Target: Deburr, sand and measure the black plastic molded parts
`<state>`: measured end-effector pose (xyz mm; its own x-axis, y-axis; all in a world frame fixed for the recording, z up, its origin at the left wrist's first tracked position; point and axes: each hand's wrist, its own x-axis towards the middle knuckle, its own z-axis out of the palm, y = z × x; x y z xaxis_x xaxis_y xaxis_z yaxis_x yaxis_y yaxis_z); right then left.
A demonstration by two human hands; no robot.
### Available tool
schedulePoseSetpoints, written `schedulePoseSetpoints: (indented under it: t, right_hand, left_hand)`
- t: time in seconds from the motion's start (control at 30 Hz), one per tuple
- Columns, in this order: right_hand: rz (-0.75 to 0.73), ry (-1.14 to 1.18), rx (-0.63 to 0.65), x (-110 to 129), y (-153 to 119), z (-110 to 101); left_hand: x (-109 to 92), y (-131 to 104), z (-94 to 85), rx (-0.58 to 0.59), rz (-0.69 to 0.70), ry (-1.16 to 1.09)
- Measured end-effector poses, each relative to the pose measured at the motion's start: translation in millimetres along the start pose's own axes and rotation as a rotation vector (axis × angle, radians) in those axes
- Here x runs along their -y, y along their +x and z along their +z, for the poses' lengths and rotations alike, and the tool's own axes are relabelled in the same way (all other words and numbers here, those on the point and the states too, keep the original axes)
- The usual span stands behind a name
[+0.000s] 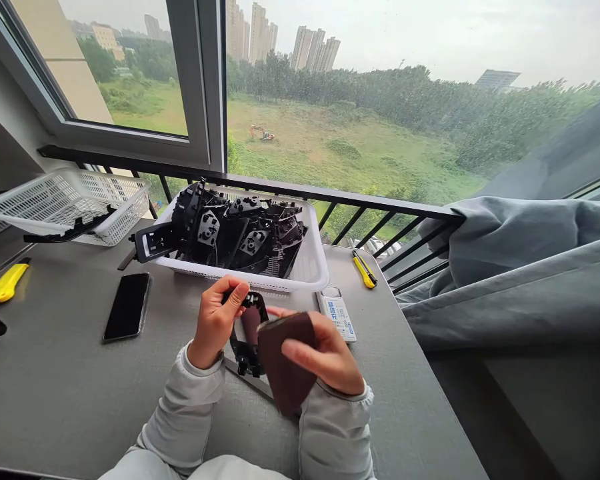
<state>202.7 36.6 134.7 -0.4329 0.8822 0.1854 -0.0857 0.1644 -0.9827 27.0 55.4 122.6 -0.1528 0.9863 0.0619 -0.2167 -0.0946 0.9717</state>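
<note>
Centrally, a white basket [320, 263] heaped with black plastic parts [253, 243] stands on a gray table [55, 387]. On the basket's near side, the person's left hand [216, 320] pinches a black frame [249, 360] by its upper end, between thumb and fingers. Beside it, also in front of the basket, the right hand [330, 353] grips a dark brown pad [287, 363], thumb lying across its face. Left of the basket, toward the viewer, lies a phone [127, 307]; near the basket's right front corner, a white-and-blue packet [337, 313]; right of the basket, a yellow cutter [365, 269].
</note>
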Motion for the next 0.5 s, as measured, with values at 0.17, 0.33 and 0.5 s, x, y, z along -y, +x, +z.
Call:
schedulePoseSetpoints:
  t: [0.17,0.33,0.5]
  right_hand:
    - [-0.026,-0.107,0.373,4.7,4.0,2.5]
    - [-0.07,-0.082,0.223,1.2,5.4,5.5]
    - [-0.107,-0.031,0.166,-0.6,4.1,3.3]
  left_hand:
    - [0.3,-1.2,-1.2,0.024,-0.033,-0.041]
    - [-2.3,-2.9,-2.9,0.097,0.083,0.111]
    - [-1.5,-1.2,-3.1,0.124,0.025,0.161]
